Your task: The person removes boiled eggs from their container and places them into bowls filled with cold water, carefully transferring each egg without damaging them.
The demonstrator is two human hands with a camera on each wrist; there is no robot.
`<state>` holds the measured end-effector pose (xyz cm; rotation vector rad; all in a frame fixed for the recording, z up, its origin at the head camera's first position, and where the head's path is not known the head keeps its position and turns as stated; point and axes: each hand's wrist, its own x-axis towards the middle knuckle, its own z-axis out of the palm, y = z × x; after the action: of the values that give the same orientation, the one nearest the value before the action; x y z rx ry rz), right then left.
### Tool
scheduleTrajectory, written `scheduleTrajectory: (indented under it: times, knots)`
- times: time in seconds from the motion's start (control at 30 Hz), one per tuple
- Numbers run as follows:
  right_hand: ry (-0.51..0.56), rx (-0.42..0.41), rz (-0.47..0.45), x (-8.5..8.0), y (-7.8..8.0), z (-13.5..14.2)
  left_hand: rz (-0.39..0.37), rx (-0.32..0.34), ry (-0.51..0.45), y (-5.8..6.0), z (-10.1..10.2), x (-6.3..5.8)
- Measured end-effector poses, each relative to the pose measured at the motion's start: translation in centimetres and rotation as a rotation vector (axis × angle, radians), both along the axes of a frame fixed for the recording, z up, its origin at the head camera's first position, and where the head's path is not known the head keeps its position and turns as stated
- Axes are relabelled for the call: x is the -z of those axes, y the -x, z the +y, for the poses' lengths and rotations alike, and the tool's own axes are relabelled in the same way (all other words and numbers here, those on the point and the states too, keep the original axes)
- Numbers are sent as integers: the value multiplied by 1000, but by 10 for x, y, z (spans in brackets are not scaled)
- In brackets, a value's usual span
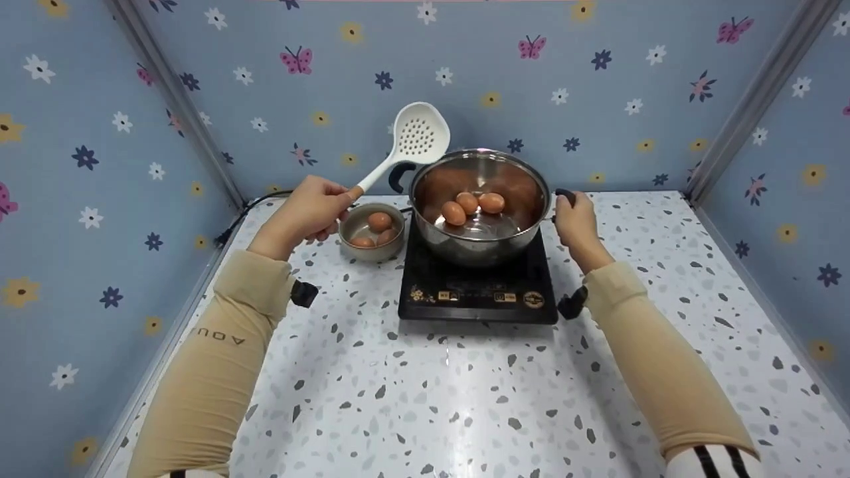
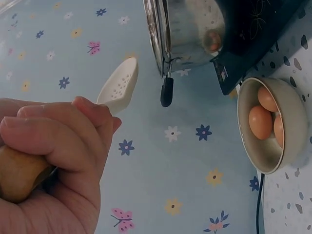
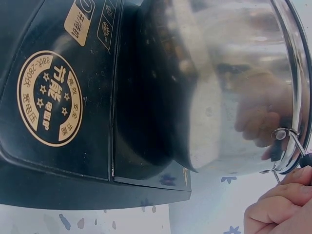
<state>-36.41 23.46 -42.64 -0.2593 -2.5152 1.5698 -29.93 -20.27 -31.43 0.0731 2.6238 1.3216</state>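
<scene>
My left hand [image 1: 315, 209] grips the wooden-ended handle of a white skimmer [image 1: 418, 136]. Its perforated head is raised beside the upper left rim of a steel pot [image 1: 479, 253], overlapping that rim in the head view. Three brown eggs [image 1: 491, 203] lie on the pot's bottom. With my right hand [image 1: 576, 222] I hold the pot's black right handle; the right wrist view shows fingers [image 3: 278, 207] curled at it. Below the skimmer handle, near my left hand, a beige bowl [image 1: 374, 255] contains three more brown eggs [image 2: 261, 122].
The pot stands on a black induction cooker [image 1: 478, 312]. A black cord [image 1: 242, 216] runs along the left back edge of the speckled table [image 1: 458, 398]. Flower-patterned walls [image 1: 491, 119] enclose the table at the back and both sides.
</scene>
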Motion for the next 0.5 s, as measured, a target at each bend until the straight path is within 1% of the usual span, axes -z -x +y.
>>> scheduleTrajectory:
  times: [0.1,0.2,0.33,0.5]
  knots:
    - [1,-1,5,0,0,-1,12,33,27,2,5,-2]
    - [5,5,14,0,1,-1,20,60,32,5,11,-3]
    - [5,9,20,1,1,-1,6,74,16,8,19,-3]
    - [7,7,19,1,1,0,-11,97,31,12,28,-4]
